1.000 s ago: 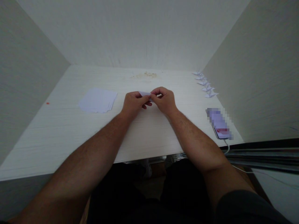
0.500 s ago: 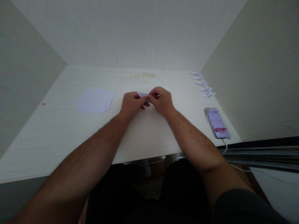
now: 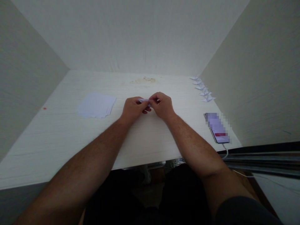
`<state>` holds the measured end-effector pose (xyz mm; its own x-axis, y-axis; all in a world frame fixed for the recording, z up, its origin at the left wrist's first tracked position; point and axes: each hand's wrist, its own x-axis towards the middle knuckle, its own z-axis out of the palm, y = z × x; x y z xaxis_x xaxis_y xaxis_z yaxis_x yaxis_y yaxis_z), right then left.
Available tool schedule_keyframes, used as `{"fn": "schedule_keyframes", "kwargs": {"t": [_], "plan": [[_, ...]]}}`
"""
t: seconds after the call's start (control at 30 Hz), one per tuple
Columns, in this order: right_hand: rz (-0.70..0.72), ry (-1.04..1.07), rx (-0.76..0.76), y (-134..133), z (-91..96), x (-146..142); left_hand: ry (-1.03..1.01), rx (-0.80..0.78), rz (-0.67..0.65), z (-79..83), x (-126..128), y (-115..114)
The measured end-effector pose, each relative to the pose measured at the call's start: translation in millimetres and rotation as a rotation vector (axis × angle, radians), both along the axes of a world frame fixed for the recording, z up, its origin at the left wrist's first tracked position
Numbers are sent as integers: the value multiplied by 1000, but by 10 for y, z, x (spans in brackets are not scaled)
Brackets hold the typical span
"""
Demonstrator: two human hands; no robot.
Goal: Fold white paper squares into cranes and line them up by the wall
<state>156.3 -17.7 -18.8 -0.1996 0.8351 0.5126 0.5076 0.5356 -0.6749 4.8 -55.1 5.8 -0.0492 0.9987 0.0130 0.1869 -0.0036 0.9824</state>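
left hand and right hand pinch a small folded paper.

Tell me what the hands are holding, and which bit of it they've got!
A small piece of folded white paper. The left hand holds its near side, and the right hand pinches its right end.

Folded paper is partly concealed by the left hand and right hand; its full shape is indeterminate. Pixelation obscures most of the phone, leaving its displayed content illegible. Sheets in the paper stack overlap too closely to count. Fine creases of the paper figures are too small to resolve. The left arm and dark sleeve are cut off by the lower edge.
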Motion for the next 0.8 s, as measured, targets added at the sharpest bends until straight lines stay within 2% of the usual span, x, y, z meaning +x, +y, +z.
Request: {"fn": "schedule_keyframes", "kwargs": {"t": [0.1,0.2,0.43,0.6,0.8], "plan": [[-45,-18,-18,-13,23,-2,-15,-4,0,3,4,-7],[-67,-66,30,-42,44,-9,-57,-29,14,6,15,-5],[-33,-127,160,-63,27,-17,-218,-89,33,-51,15,36],[-6,-160,203,-58,8,-17,-255,-91,50,-98,14,51],[7,-220,277,-51,-14,-22,-289,-102,76,-77,38,50]]}}
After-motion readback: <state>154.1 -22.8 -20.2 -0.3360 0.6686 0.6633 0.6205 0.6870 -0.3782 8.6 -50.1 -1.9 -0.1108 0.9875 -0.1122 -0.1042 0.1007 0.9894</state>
